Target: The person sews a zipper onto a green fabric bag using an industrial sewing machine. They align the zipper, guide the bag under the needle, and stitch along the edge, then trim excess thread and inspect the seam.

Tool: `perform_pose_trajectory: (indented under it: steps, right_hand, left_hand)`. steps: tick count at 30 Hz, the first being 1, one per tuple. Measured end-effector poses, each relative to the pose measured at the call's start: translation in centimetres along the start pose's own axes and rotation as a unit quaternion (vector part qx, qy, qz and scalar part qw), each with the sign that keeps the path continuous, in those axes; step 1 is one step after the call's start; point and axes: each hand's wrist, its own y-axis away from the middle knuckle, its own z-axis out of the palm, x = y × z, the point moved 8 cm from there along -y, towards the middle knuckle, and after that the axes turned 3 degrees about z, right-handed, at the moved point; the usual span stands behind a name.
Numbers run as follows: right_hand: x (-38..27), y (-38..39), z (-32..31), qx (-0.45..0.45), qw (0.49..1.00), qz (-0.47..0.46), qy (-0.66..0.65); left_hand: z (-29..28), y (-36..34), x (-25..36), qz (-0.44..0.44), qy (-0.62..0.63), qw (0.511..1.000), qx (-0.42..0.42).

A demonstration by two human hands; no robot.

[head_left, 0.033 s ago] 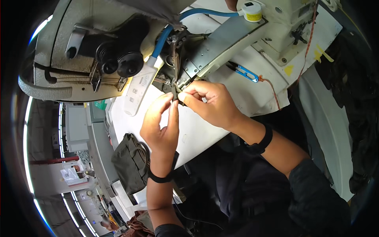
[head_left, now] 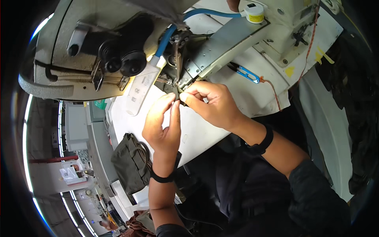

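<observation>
At the needle end of a sewing machine (head_left: 47, 71), both my hands are close together. My left hand (head_left: 162, 126) pinches the edge of a small dark olive fabric piece (head_left: 172, 90) between thumb and fingertips. Just beside it, my right hand (head_left: 215, 106) has its thumb and forefinger pressed together on the right side of the same fabric, its other fingers curled. The presser foot area (head_left: 178, 81) lies right beyond my fingertips. Part of the fabric is hidden under the machine parts and behind my fingers.
A white lamp (head_left: 139, 93) on a blue flexible neck lights the spot. Blue thread snips (head_left: 248, 74) on an orange cord lie right of the machine's metal arm (head_left: 225, 43). A folded olive cloth item (head_left: 132, 166) hangs at the white table's (head_left: 201, 128) left edge.
The whole view has shifted very slightly, with the machine and my hands a little farther right in it. Both hands keep the same pinch on the fabric.
</observation>
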Motion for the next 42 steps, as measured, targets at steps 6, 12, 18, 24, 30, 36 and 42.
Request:
perform_pose_trajectory:
  steps: [6,12,18,24,30,36,42]
  right_hand:
    - [0.3,0.1,0.3,0.006,1.0,0.006,-0.025]
    - [0.1,0.4,0.4,-0.024,0.999,0.025,-0.041]
    - [-0.6,0.6,0.3,-0.064,0.997,0.04,-0.015]
    - [-0.8,0.4,0.1,-0.039,0.998,0.048,0.008]
    - [-0.8,-0.6,-0.1,-0.039,0.996,0.025,0.071]
    - [-1.1,-1.4,0.6,-0.074,0.993,0.087,0.005]
    - [-0.4,-0.2,0.4,-0.001,0.999,0.033,-0.006]
  left_hand:
    - [0.4,0.2,1.2,0.054,-0.021,0.998,0.039]
    - [0.7,0.6,1.8,0.076,-0.06,0.995,0.034]
    - [0.8,0.7,2.4,0.087,-0.093,0.992,0.023]
    - [0.3,0.5,2.4,0.094,-0.101,0.99,0.032]
    - [0.1,0.4,2.4,0.085,-0.083,0.991,0.055]
    - [0.1,0.6,1.6,0.073,-0.09,0.991,0.067]
    - [1.4,0.4,0.1,-0.042,-0.028,0.998,0.049]
